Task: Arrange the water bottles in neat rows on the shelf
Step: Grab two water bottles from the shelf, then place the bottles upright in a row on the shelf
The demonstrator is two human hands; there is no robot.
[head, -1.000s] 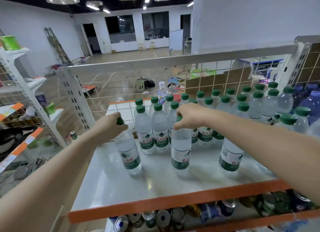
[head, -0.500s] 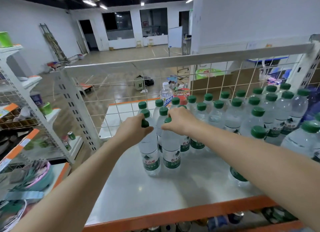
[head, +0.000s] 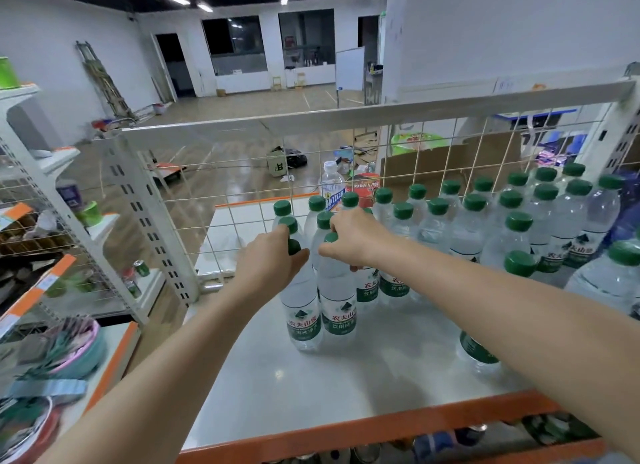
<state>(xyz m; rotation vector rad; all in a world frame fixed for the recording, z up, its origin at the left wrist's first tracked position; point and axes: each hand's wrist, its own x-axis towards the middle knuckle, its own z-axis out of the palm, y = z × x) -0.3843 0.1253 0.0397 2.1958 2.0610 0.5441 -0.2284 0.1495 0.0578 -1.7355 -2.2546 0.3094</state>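
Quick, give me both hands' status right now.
Left hand: grips the cap of the left front bottle.
Right hand: grips the cap of the right front bottle.

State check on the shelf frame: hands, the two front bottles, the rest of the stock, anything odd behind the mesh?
left hand: grips cap of left front bottle
right hand: grips cap of right front bottle
left front bottle: upright, capped, on shelf
right front bottle: upright, capped, beside the left one
other water bottles: upright, capped, in rows by the mesh
white-capped bottle: upright, behind the mesh
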